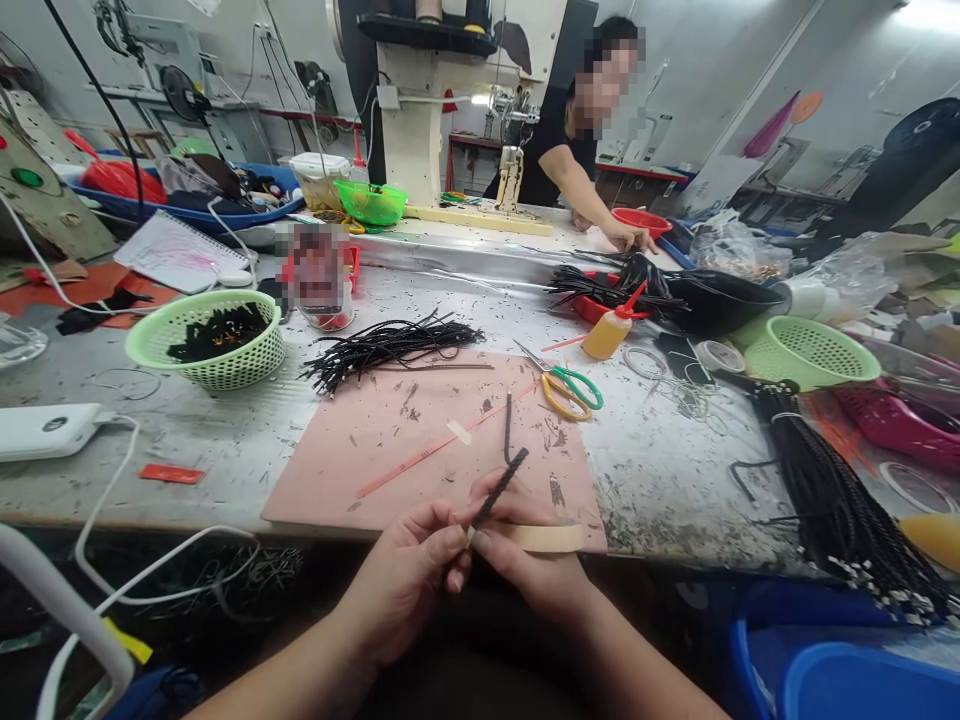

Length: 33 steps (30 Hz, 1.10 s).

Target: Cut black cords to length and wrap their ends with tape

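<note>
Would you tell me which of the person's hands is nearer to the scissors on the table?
Right. The right hand lies below the scissors, slightly left; the left hand is farther left. Both pinch the black cord.

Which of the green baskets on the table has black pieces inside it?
The pale green basket on the left holds black pieces. The pale green one on the right looks empty, and the bright green one at the back shows none.

Single head-worn view, looking forward and down, close over the worktable (225, 440), co-worker opposite
</note>
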### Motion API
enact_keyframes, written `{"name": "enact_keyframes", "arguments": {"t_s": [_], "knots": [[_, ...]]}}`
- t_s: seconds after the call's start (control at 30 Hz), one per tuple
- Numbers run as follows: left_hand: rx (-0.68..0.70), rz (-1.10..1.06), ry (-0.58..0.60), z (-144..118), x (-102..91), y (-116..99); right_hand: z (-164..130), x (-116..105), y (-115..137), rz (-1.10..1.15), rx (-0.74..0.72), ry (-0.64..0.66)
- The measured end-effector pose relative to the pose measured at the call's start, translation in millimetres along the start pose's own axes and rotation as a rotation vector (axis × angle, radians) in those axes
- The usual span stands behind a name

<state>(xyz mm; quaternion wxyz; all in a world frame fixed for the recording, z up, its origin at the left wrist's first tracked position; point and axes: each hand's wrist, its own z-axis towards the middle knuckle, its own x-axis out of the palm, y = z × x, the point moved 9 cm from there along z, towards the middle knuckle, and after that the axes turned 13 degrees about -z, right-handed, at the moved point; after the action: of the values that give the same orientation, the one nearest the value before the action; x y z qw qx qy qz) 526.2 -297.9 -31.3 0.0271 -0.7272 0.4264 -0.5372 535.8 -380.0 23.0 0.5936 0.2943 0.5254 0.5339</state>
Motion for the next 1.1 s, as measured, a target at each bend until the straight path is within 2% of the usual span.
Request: {"name": "enact_keyframes", "arguments": {"t_s": [0.17,0.3,0.37,0.63,0.73,0.93,1.1], "knots": [[0.038,0.079,0.016,-2,-0.7,-5,-3,-1,-1,0.016,0.036,-0.029],[0.158,0.253,0.026,-4,-1.9,-17,-3,-5,0,-0.144,0.031,-0.059],[0.166,0.273,0.013,-4,-2.7,-17,-2,-7,1,-0.186,0.012,-0.062],[-0.016,0.162,0.017,-4,0.5,0,1,-1,6,-0.041,-0.068,0.135],[-0.056,0.21,0.013,-4,-2.1,3,0,-2,8,-0.058,-0.064,0.118],[0.145,0.532,0.009,-7,1.7,-18,-1,-3,5,-0.092,-0.006,0.04],[0.216,0.736,0.026,-10,9.1,-26,-2,-13,17,-0.267,-0.114,0.033]]}}
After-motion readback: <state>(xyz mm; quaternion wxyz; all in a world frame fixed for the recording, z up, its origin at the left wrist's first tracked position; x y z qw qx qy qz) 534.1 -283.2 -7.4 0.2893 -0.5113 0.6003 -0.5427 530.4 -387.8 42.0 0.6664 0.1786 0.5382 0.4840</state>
